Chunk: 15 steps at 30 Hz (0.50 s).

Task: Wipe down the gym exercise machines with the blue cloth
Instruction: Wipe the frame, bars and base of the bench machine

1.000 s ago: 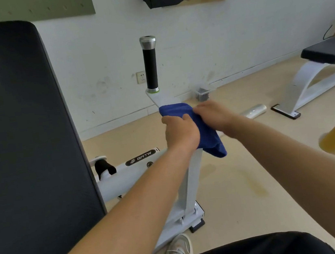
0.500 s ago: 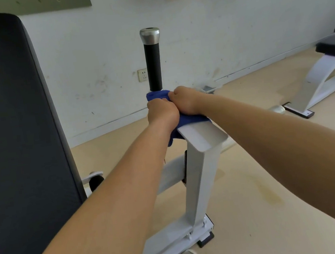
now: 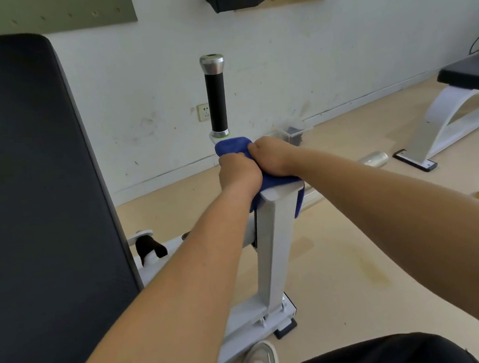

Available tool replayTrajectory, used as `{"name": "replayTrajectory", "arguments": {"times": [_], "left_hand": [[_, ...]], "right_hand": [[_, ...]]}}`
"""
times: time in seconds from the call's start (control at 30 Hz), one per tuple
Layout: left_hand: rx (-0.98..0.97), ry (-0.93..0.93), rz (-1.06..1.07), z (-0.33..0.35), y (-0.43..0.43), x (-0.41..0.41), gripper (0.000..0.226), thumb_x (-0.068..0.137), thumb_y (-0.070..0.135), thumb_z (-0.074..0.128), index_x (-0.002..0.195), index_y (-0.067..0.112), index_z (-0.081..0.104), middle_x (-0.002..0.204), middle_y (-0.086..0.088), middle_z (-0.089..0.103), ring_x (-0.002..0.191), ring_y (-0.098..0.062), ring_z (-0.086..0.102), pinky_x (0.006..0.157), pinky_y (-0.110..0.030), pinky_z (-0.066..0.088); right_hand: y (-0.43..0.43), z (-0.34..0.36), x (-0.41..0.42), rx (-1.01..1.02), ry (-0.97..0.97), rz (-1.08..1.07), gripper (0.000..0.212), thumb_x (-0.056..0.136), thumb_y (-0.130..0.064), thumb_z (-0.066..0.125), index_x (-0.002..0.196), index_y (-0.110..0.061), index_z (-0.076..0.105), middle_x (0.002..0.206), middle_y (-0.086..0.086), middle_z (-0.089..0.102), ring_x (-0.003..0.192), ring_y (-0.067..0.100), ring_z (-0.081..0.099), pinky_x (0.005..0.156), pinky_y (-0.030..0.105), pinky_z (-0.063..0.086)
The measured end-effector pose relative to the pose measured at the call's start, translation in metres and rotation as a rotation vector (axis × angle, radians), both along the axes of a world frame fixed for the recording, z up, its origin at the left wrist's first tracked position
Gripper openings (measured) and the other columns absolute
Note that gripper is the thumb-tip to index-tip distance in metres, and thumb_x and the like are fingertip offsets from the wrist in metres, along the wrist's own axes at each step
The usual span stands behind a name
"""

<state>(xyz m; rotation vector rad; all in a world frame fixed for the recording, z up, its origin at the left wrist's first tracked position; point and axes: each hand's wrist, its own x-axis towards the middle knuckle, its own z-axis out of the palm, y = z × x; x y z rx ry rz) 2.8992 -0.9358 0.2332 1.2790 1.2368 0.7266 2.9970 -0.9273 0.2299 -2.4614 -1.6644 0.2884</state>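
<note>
Beige floor (image 3: 360, 226) — on it a white machine base (image 3: 250, 317), bench foot (image 3: 415, 159), silver roll (image 3: 374, 160).

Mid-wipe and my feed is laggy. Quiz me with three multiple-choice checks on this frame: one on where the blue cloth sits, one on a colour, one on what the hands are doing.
1. Where is the blue cloth?
A. on the floor
B. bunched on top of the white metal post, just below the black upright handle
C. hanging from the wall pegboard

2. What colour is the handle's end cap?
A. silver
B. red
C. yellow

3. What are the hands doing?
A. both hang empty
B. only one touches the cloth
C. the left hand and the right hand both grip the cloth

Answers: B, the cloth covers the post top under the handle; A, the cap is shiny silver metal; C, both hands curl round the cloth.
</note>
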Motion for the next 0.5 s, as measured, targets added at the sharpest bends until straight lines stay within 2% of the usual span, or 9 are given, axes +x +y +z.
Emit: {"name": "replayTrajectory", "arguments": {"times": [0.07, 0.13, 0.23, 0.27, 0.3, 0.4, 0.43, 0.5], "left_hand": [[-0.039, -0.033, 0.013, -0.001, -0.017, -0.002, 0.034, 0.108, 0.023, 0.029, 0.132, 0.009, 0.049, 0.113, -0.007, 0.053, 0.091, -0.016, 0.041, 0.073, -0.021, 0.028], [-0.077, -0.045, -0.014, -0.006, -0.030, -0.003, 0.032, 0.107, 0.025, 0.030, 0.122, 0.010, 0.054, 0.103, -0.003, 0.051, 0.089, -0.017, 0.043, 0.077, -0.024, 0.028], [-0.139, -0.053, -0.031, -0.012, -0.035, -0.005, 0.032, 0.105, 0.029, 0.032, 0.088, 0.013, 0.053, 0.084, 0.000, 0.052, 0.072, -0.016, 0.046, 0.078, -0.028, 0.030], [-0.146, -0.045, -0.034, -0.013, -0.032, -0.005, 0.032, 0.105, 0.029, 0.033, 0.086, 0.013, 0.052, 0.082, -0.001, 0.052, 0.071, -0.015, 0.045, 0.079, -0.029, 0.031], [-0.137, -0.027, -0.038, -0.013, -0.028, -0.003, 0.029, 0.105, 0.029, 0.033, 0.093, 0.012, 0.053, 0.085, -0.001, 0.053, 0.074, -0.016, 0.046, 0.079, -0.030, 0.032], [-0.021, 0.058, -0.059, -0.015, -0.006, 0.004, 0.033, 0.106, 0.027, 0.032, 0.129, 0.005, 0.042, 0.113, -0.011, 0.057, 0.091, -0.022, 0.046, 0.079, -0.031, 0.032], [0.000, 0.073, -0.059, -0.015, 0.003, 0.006, 0.037, 0.106, 0.026, 0.032, 0.134, 0.003, 0.038, 0.120, -0.012, 0.056, 0.092, -0.022, 0.045, 0.078, -0.030, 0.032], [0.041, 0.109, -0.068, -0.013, 0.023, 0.011, 0.039, 0.106, 0.026, 0.033, 0.137, 0.002, 0.038, 0.119, -0.008, 0.054, 0.087, -0.020, 0.045, 0.073, -0.027, 0.032]], "right_hand": [[-0.018, -0.001, -0.001, -0.036, 0.006, 0.013, 0.030, 0.104, -0.017, 0.041, 0.122, 0.001, 0.058, 0.127, 0.020, 0.059, 0.115, 0.035, 0.057, 0.099, 0.040, 0.042], [-0.034, -0.004, -0.002, -0.043, -0.007, 0.023, 0.022, 0.103, -0.017, 0.044, 0.104, -0.004, 0.061, 0.123, 0.020, 0.060, 0.105, 0.031, 0.056, 0.098, 0.040, 0.043], [-0.050, -0.003, -0.006, -0.035, -0.054, 0.058, 0.032, 0.105, -0.015, 0.035, 0.074, -0.014, 0.046, 0.121, 0.022, 0.060, 0.092, 0.025, 0.046, 0.090, 0.037, 0.041], [-0.052, -0.002, -0.006, -0.037, -0.066, 0.065, 0.036, 0.105, -0.015, 0.034, 0.069, -0.017, 0.038, 0.121, 0.022, 0.060, 0.091, 0.025, 0.046, 0.090, 0.036, 0.040], [-0.050, -0.001, -0.006, -0.045, -0.075, 0.072, 0.038, 0.106, -0.015, 0.034, 0.068, -0.019, 0.035, 0.121, 0.021, 0.060, 0.092, 0.025, 0.046, 0.090, 0.036, 0.040], [-0.033, -0.002, -0.001, -0.015, -0.043, 0.047, 0.028, 0.106, -0.014, 0.033, 0.083, -0.011, 0.049, 0.119, 0.020, 0.060, 0.097, 0.028, 0.053, 0.095, 0.037, 0.042], [-0.023, -0.003, 0.001, -0.006, -0.031, 0.046, 0.026, 0.106, -0.014, 0.033, 0.094, -0.007, 0.055, 0.119, 0.021, 0.059, 0.101, 0.031, 0.056, 0.096, 0.038, 0.044], [0.000, -0.005, 0.007, 0.025, -0.020, 0.039, 0.033, 0.105, -0.014, 0.031, 0.112, 0.001, 0.059, 0.121, 0.023, 0.058, 0.109, 0.035, 0.057, 0.097, 0.040, 0.044]]}}
